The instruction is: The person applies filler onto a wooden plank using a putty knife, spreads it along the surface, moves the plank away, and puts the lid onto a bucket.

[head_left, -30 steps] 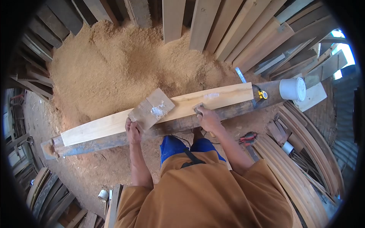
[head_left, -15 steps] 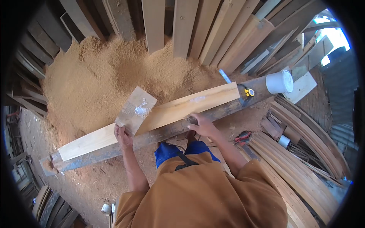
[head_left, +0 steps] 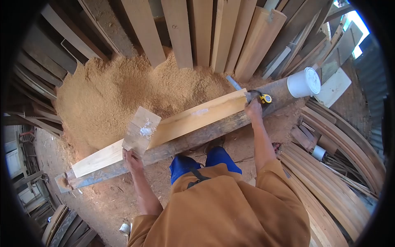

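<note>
My left hand (head_left: 132, 160) grips the near edge of a small flat wooden board (head_left: 138, 131) with a dab of white paste (head_left: 146, 130) on it. This board is held over a long pale plank (head_left: 197, 116), which carries a whitish smear and lies along a thick, worn beam (head_left: 201, 137). My right hand (head_left: 254, 109) is at the plank's right end, its fingers closed around a spot where a dark, flat object shows; what it is I cannot make out. Just beyond that hand sits a yellow and black tape measure (head_left: 266, 99).
A white bucket (head_left: 303, 83) stands on the beam's right end. Behind the plank is a sawdust heap (head_left: 111, 99), with upright boards (head_left: 177, 35) leaning over it. Long planks (head_left: 317, 185) and curved wooden pieces (head_left: 341, 148) are stacked at the right. A blue strip (head_left: 233, 82) lies behind the plank.
My right hand has moved right and outward, from above the middle of the beam to the plank's right end. My left hand still holds the small board, slightly lower in view.
</note>
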### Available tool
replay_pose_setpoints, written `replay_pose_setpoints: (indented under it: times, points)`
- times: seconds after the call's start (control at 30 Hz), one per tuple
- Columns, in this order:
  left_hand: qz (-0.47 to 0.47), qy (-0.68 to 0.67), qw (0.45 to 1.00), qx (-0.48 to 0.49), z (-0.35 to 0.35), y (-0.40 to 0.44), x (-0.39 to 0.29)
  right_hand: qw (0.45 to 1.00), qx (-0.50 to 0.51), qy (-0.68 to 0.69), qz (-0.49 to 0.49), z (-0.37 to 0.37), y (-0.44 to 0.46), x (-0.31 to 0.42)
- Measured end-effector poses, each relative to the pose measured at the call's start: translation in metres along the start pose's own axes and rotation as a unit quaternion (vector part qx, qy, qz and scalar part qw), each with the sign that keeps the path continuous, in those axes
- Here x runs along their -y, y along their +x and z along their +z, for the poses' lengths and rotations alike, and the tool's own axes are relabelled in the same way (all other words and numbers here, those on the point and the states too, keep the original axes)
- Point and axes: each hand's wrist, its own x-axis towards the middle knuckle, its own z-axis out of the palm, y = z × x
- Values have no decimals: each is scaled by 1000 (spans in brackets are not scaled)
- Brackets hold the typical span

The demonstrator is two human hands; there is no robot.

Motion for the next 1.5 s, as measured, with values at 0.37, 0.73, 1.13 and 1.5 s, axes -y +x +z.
replay_pose_setpoints:
  times: [0.37,0.73,1.13,1.5]
  points:
    - [-16,2,1000,23,37,-43,57,992,79,-15,-95,-28,-83,-3]
    - [-48,-14,995,83,71,-25,53,988,122,-54,-80,20,-117,27]
    - [-36,-23,991,126,61,13,36,989,140,30,-46,-36,-165,-10]
    - [0,57,991,-120,-82,7,22,961,62,101,-249,34,-170,34]
